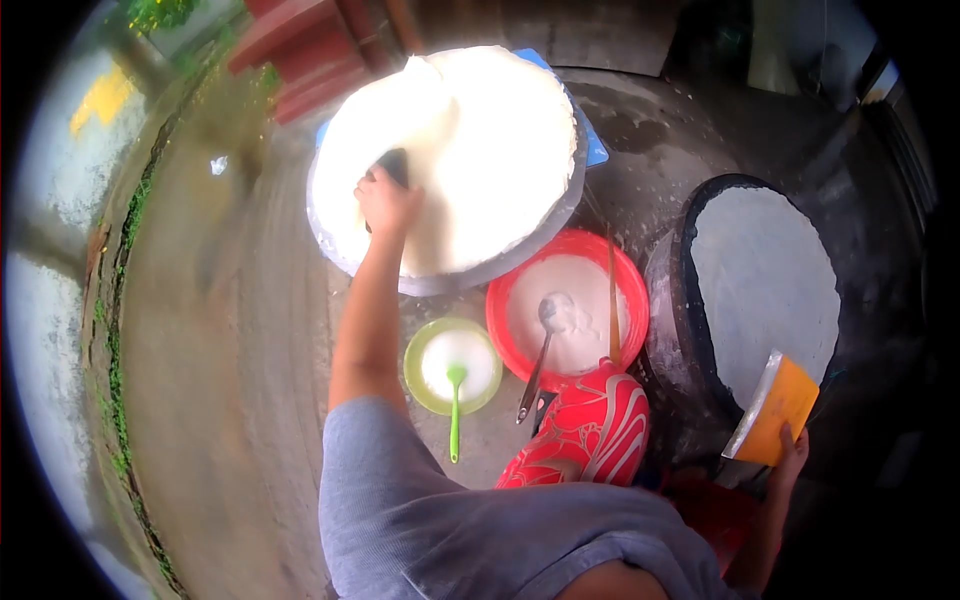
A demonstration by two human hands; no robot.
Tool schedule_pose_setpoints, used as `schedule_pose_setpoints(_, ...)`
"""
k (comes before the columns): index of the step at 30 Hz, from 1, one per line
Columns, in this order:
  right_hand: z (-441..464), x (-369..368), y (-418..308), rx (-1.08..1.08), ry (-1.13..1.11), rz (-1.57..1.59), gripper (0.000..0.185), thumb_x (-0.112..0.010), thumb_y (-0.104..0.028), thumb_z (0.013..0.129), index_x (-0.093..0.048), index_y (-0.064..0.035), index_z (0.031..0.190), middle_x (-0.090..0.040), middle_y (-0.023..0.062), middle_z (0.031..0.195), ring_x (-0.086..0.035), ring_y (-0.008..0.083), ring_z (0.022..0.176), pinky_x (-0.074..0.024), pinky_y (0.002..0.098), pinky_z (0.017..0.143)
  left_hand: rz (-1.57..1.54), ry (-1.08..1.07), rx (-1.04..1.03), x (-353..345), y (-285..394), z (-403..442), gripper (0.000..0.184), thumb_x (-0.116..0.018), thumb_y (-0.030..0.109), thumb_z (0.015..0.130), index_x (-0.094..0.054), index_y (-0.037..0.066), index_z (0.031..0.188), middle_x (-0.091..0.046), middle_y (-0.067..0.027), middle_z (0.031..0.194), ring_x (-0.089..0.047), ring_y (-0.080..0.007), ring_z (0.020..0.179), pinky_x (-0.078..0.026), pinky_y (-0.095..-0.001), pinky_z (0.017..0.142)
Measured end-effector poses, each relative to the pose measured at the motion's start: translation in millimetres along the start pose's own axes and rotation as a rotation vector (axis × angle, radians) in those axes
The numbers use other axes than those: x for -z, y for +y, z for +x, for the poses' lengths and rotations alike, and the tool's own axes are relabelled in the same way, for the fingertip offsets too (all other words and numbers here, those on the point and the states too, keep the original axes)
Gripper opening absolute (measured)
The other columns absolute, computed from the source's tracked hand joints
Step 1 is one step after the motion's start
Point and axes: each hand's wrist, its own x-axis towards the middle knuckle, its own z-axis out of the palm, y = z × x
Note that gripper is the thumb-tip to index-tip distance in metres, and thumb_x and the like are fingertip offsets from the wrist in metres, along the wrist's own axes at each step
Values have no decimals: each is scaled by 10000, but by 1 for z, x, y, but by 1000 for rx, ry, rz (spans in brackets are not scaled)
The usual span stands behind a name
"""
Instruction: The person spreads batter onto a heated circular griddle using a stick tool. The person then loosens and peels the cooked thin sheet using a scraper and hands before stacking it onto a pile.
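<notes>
My left hand (388,203) is closed around a dark, rounded tool (395,163), pressed against the white mass (500,150) heaped on a wide round tray (455,280). What kind of tool it is, I cannot make out. In my right hand (791,456) is a yellow-orange flat scraper (784,400) with a whitish edge. It is held at the near edge of a round, dark-rimmed drum (690,250), whose top bears a pale, smooth layer (765,285).
A red basin (497,325) of whitish batter holds a metal ladle (537,370). Beside it, a green bowl (412,380) of white liquid has a green spoon (456,400) in it. A thin stick (613,300) crosses the basin. Blue plastic (592,140) shows behind the tray.
</notes>
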Motion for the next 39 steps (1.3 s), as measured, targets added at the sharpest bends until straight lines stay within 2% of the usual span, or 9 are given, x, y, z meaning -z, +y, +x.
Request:
schedule_pose_setpoints(5,5,-18,-7,9,-61,6,225,-585,-155,851,-538,-13,1019,-597,42,919,-554,102,782,-433,229,736,263,-99,57,17,4,-26,724,-618,479,670,-456,13,1201,-429,-233,1171,-361,-363,1127,-293,-501,916)
schedule_pose_setpoints(11,7,-30,-4,12,-56,8,213,-577,-140,854,-539,-11,1019,-600,45,933,-557,104,781,-436,224,728,186,-201,100,26,-15,-26,636,-609,455,637,-546,18,1094,-468,-210,1090,-441,-347,1040,-393,-459,841)
schedule_pose_setpoints(19,14,-50,-13,-7,-97,16,172,-606,-124,839,-545,-27,968,-596,36,903,-538,85,764,-424,216,715,-80,59,-43,8,-33,5,593,-678,321,596,-540,-60,1028,-492,-250,1009,-507,-370,956,-439,-391,837)
schedule_pose_setpoints(22,16,-49,-7,-15,-97,7,171,-610,-122,836,-544,-27,962,-597,36,893,-536,84,759,-422,214,713,-617,-4,200,9,-33,26,427,-684,331,607,-577,-58,748,-548,-134,674,-543,-242,635,-443,-335,611)
schedule_pose_setpoints(26,16,-52,-6,-18,-85,3,171,-608,-118,836,-544,-25,963,-598,36,889,-537,85,755,-423,215,710,-1239,-9,587,9,-39,45,314,-647,287,693,-495,26,609,-435,2,585,-373,-111,515,-307,-286,466)
schedule_pose_setpoints(33,17,-45,8,-28,-104,27,199,-597,-104,836,-548,-13,1006,-606,51,929,-556,102,782,-435,227,720,-1010,65,532,1,-64,59,392,-668,325,673,-511,-31,625,-478,-23,594,-414,-125,538,-362,-293,499)
schedule_pose_setpoints(35,18,-41,14,-24,-119,17,233,-592,-110,837,-551,-6,1041,-610,58,951,-569,112,801,-441,231,728,-856,18,489,-2,-65,56,411,-679,333,641,-546,-49,713,-537,-93,708,-513,-188,629,-437,-323,590)
schedule_pose_setpoints(37,18,-38,16,-27,-119,15,237,-595,-115,835,-548,-6,1040,-608,54,948,-567,114,794,-442,237,729,-160,110,303,9,-50,42,429,-682,315,621,-570,-25,859,-530,-178,901,-562,-289,805,-469,-367,718)
schedule_pose_setpoints(39,18,-36,19,-32,-113,17,240,-596,-119,835,-546,-6,1040,-607,53,947,-565,115,794,-441,239,730,-95,1,305,19,-44,30,508,-677,296,616,-542,9,1013,-457,-230,1034,-512,-370,959,-441,-405,836)
